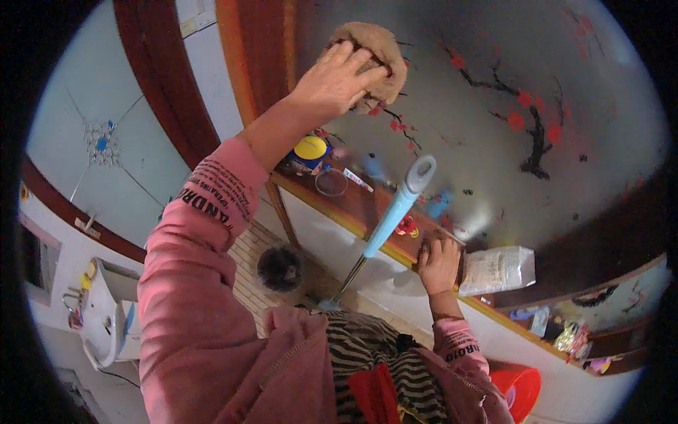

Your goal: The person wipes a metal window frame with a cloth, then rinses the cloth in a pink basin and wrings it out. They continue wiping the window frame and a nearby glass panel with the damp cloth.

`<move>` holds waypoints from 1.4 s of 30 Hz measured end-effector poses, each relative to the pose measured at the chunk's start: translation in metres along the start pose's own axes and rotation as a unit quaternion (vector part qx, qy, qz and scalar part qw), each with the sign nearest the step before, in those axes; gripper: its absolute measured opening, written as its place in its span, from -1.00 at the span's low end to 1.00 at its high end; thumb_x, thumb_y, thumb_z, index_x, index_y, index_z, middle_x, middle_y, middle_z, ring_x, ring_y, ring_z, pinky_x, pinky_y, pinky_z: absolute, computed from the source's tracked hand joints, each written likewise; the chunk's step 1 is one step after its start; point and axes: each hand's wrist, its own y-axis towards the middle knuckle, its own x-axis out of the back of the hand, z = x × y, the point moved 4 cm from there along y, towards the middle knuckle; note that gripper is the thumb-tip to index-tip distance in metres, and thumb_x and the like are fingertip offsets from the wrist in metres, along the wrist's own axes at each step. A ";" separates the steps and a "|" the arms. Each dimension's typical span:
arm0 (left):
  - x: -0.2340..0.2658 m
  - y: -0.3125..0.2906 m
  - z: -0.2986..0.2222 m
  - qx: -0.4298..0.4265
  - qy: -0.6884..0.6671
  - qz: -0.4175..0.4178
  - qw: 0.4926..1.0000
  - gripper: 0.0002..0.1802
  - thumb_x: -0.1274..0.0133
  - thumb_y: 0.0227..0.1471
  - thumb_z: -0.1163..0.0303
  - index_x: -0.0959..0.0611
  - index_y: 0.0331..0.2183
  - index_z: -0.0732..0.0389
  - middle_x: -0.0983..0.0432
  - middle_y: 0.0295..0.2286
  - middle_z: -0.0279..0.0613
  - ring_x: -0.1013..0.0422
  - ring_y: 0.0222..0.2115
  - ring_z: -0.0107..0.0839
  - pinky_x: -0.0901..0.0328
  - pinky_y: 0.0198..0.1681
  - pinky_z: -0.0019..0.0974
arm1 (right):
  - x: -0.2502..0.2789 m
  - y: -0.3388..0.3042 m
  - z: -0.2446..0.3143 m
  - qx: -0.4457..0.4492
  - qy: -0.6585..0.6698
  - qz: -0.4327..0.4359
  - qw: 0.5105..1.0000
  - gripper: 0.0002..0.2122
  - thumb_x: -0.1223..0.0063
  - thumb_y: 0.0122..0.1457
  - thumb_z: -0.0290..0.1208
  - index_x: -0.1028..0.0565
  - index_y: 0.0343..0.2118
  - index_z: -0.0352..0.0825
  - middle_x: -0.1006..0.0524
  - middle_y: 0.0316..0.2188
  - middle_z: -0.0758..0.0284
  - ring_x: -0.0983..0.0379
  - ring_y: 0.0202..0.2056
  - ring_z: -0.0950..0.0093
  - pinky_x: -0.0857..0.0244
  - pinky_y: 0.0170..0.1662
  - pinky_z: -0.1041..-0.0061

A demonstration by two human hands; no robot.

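My left hand [332,81] presses a bunched brown cloth [385,53] against the upper part of a frosted glass panel [452,134] painted with red blossoms and dark branches. The fingers are bent over the cloth and a little apart. Lower and to the right, my right hand [439,265] rests on the wooden ledge [339,208] below the glass, its fingers slightly bent and apart, with a dark patch or shadow at the fingertips. Just right of it lies a clear plastic packet [498,270] with pale contents. Between my hands, a light blue mop or broom handle [392,215] leans at the ledge.
On the ledge's left part stand a blue box with a yellow top [309,150], a clear round container [331,182] and a white tube [359,179]. Below are a dark bin [280,268] and a red bucket [519,389]. A white washbasin [106,318] is at left.
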 end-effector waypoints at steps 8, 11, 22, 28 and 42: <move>0.034 0.088 0.090 0.141 0.072 -0.136 0.978 -0.31 0.01 0.23 0.02 -0.39 0.28 0.14 -0.20 0.23 0.15 -0.11 0.25 0.20 -0.04 0.32 0.19 | -0.003 0.007 -0.002 -0.002 -0.032 0.044 0.999 -0.65 -0.16 0.11 -0.34 -0.49 -0.04 -0.32 -0.43 0.01 0.06 -0.36 0.02 0.02 -0.24 0.09 0.04; 0.086 0.145 0.108 0.113 0.084 -0.225 0.964 -0.24 -0.02 0.19 -0.19 -0.46 0.25 0.09 -0.31 0.16 0.07 -0.17 0.19 0.17 -0.04 0.31 0.16 | 0.013 0.010 0.004 0.034 -0.019 -0.033 0.999 -0.68 -0.15 0.11 -0.35 -0.50 -0.08 -0.32 -0.43 0.02 0.04 -0.36 0.02 0.02 -0.23 0.08 0.02; 0.132 0.284 0.216 0.287 0.107 -0.336 0.890 -0.17 0.16 0.24 -0.29 -0.43 0.27 0.15 -0.22 0.24 0.11 -0.11 0.25 0.19 0.05 0.32 0.23 | 0.000 -0.006 -0.004 0.037 0.007 0.003 0.999 -0.63 -0.21 0.02 -0.26 -0.54 -0.10 -0.28 -0.46 -0.10 0.06 -0.36 -0.05 0.04 -0.25 -0.02 0.01; 0.098 0.238 0.142 0.115 0.029 -0.303 0.946 -0.36 0.04 0.24 0.19 -0.38 0.29 0.18 -0.13 0.29 0.18 -0.04 0.31 0.19 0.02 0.37 0.13 | 0.007 0.012 0.000 0.033 0.002 -0.038 0.999 -0.71 -0.20 0.05 -0.29 -0.51 -0.20 -0.31 -0.44 -0.16 0.09 -0.37 -0.08 0.06 -0.25 -0.01 0.01; 0.109 -0.103 0.046 0.413 -0.254 -0.194 0.853 -0.65 0.21 0.31 0.38 -0.61 -0.02 0.23 -0.55 0.02 0.03 -0.48 0.01 0.02 -0.34 0.11 -0.05 | 0.014 0.005 0.146 0.131 0.390 0.096 0.906 -0.85 -0.24 0.22 -0.41 -0.62 -0.20 -0.34 -0.61 -0.42 0.23 -0.54 -0.43 0.26 -0.43 -0.33 0.30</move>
